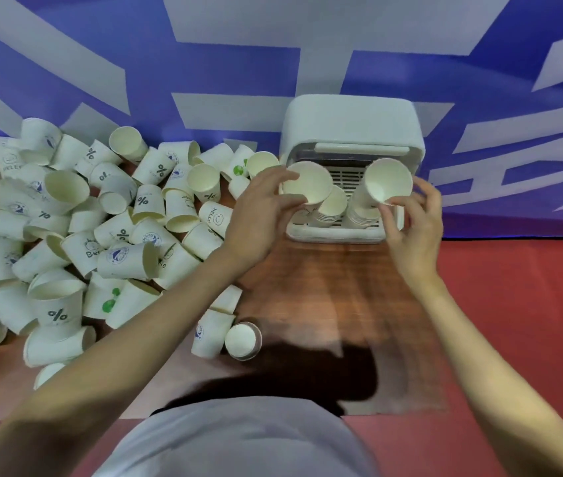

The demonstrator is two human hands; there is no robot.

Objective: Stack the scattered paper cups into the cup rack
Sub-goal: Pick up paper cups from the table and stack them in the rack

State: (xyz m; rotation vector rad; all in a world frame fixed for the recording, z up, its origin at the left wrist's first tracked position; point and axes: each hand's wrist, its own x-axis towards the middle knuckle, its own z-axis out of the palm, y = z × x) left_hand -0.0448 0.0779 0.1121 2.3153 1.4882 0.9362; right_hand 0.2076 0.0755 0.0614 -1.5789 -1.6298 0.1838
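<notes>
Blue/white backdrop (66, 63) runs right behind everything; wooden table (325, 304) has bare room btwn the person and the white cup rack (352, 122), which sits at the far edge vs the backdrop. Loose paper cups (101, 235) heaped on the left, mostly on their sides, axes every which way. Left hand (259, 215) pinches the left cup (307, 182) by its rim, mouth up, over a stack in the rack. Right hand (411, 218) pinches the right cup (388, 180), mouth up, tilted, atop another stack.

A wooden worktop (325, 304) stands on a red floor (514, 304). Behind it hangs a blue backdrop (239, 74) with large pale grey shapes.
</notes>
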